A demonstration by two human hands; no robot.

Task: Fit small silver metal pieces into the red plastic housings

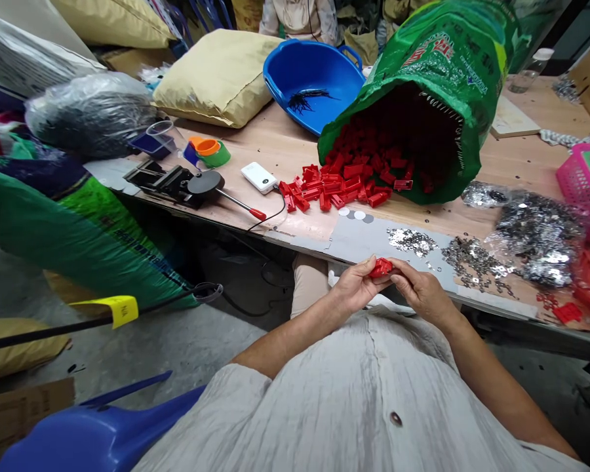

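Close to the table's front edge, my left hand (358,286) has its fingers closed on a red plastic part (381,267). My right hand (419,288) touches the same part from the other side, its thumb and fingers pinched at the part's right end. Beyond the hands, a heap of similar red parts (334,187) spills from the mouth of a green sack (437,65) lying on its side. Small shiny metal pieces (412,241) lie on a grey sheet just past my hands, with a darker pile of metal pieces (474,259) to their right.
A hand press (204,183) with a red-tipped lever and a white power bank (259,177) stand at the left. Behind are a blue basin (309,72) and a stuffed sack (221,72). Bagged metal pieces (541,229) and a pink basket (587,183) are at the right.
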